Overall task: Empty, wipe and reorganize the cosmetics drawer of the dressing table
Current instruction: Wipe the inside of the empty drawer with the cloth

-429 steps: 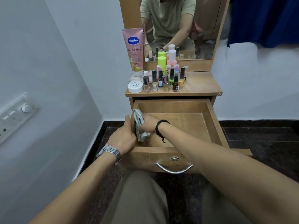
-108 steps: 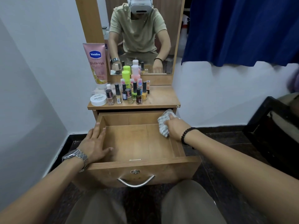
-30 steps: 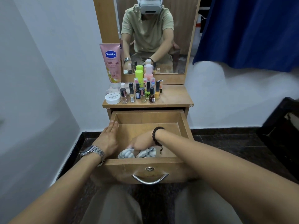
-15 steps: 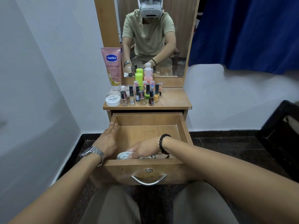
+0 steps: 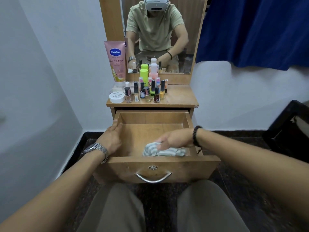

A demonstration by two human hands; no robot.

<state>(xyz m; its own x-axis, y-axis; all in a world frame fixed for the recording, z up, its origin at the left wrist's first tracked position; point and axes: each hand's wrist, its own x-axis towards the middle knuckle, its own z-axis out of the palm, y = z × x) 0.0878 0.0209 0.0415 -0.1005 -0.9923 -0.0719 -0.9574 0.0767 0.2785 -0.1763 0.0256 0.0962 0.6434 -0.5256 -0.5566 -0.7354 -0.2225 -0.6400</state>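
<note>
A wooden drawer (image 5: 151, 162) with a curved metal handle stands pulled fully out, bare inside but for a crumpled grey-and-white striped cloth (image 5: 163, 150) on its floor by the front wall, right of centre. On the worktop (image 5: 179, 97) above, at its left, stand a pink Vaseline tube (image 5: 115, 61), a white jar (image 5: 116, 97), two taller bottles and a cluster of upright nail polish bottles (image 5: 147, 92).
</note>
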